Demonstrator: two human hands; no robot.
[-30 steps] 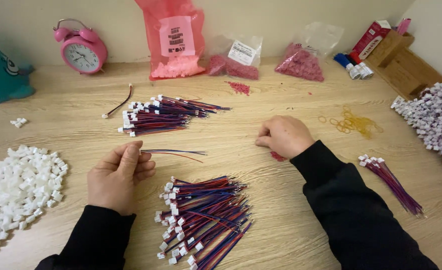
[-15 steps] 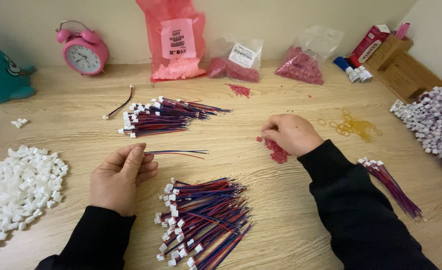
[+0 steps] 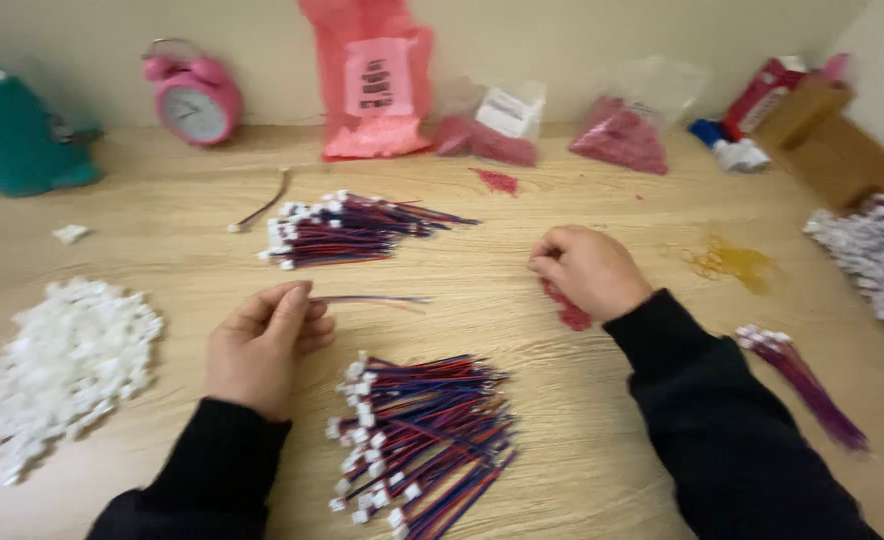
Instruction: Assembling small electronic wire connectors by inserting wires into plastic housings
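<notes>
Plainly, the left hand (image 3: 262, 348) is closed in a pinch on a thin wire lead (image 3: 372, 299), which sticks out level from its fingertips toward the right hand; the lead looks like a few fine red and blue strands, slightly blurred at the far end. The right hand (image 3: 590, 270) is curled knuckles-up over a small heap of tiny red pieces (image 3: 568, 308) lying just under and behind its palm; whether its fingers pinch one of them cannot be told.

As a judgement of progress: two loose bundles of like leads lie on the wooden table (image 3: 582, 430); one bundle (image 3: 347, 230) just beyond the left hand, a larger one (image 3: 422, 435) close in front of the sleeves between the two hands, each lead ending in a small white plug; which pile is finished and which is waiting cannot be told. A broad mound of white plastic housings (image 3: 62, 365) lies outside the left hand and a small purple-toned bunch (image 3: 807, 385) outside the right forearm; much stock remains, so the work seems mid-run.

The wires are slim, flexible and glossy; the white housings are small, blocky and hard-looking; the red pieces are granular; the table is pale, matt, grained wood; the sleeves are soft black cloth.
</notes>
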